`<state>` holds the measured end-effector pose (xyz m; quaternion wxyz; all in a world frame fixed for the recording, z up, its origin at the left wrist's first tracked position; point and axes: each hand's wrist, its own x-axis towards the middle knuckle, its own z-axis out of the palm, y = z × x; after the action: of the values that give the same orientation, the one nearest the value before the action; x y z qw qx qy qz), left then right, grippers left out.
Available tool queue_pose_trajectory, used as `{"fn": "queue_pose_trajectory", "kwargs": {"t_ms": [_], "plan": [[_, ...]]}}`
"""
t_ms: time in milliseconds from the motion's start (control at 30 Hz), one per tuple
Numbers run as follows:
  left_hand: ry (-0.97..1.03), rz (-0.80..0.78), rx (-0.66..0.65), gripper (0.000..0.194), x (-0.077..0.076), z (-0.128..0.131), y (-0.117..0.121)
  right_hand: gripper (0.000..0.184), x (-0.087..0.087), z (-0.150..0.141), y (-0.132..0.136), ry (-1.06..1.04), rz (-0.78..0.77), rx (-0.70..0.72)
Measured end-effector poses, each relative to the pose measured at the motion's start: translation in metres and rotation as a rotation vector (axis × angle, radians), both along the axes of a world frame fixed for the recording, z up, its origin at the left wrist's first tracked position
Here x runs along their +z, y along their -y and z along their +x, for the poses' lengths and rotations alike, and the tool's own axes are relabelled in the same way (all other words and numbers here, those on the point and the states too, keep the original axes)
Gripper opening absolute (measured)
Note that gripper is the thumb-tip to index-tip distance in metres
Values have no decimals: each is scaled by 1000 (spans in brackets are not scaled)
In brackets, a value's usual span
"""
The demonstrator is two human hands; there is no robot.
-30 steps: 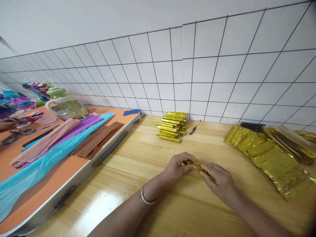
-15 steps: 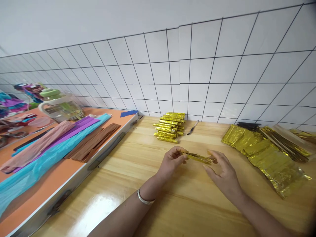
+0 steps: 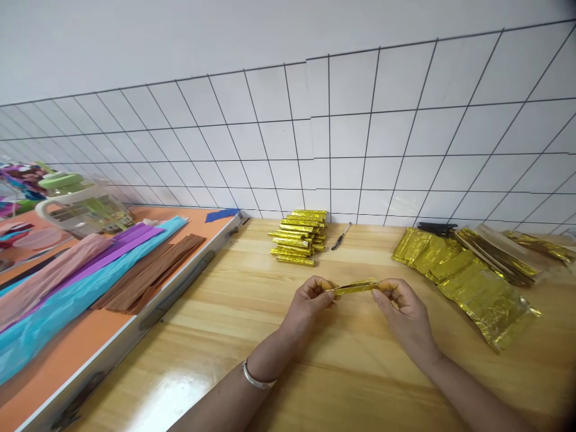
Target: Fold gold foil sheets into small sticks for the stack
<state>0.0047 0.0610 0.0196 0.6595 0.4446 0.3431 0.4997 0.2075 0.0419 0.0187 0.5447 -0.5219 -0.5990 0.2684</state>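
Gold strip (image 3: 354, 288) between left hand (image 3: 306, 306) and right hand (image 3: 408, 315)

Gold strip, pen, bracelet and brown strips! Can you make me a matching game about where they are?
Things:
1. gold strip
2. pen
3. bracelet
4. brown strips

Places:
A. around the left arm
B. on the orange surface
C. held between the left hand and right hand
D. on the wooden table, beside the pile of gold rolls

Right pairs: 1-C, 2-D, 3-A, 4-B
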Motion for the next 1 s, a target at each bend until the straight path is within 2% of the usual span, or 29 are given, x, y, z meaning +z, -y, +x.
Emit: {"fn": "queue_pose_trajectory", "kwargs": {"t_ms": [133,300,467,600,767,900,1000], "plan": [[-32,23,-58,23,-2,3,2,20,0,-1,1,-57,-19,30],[-93,59,-87,21,-5,1,1,16,5,-6,9,-7,-65,97],[-107,14,-123,23,-2,-10,-6,14,12,-4,16,-8,-112,234],[-79,-21,-189,25,-2,-17,-10,18,13,-1,16,-38,-194,260],[-100,33,-200,25,-1,-18,-12,20,14,-1,13,-28,-250,339],[-164,85,-210,24,0,-22,-15,23,16,0,8,-29,-245,322],[-194,104,-237,25,0,-24,-17,26,16,0,5,-29,-353,391]]}}
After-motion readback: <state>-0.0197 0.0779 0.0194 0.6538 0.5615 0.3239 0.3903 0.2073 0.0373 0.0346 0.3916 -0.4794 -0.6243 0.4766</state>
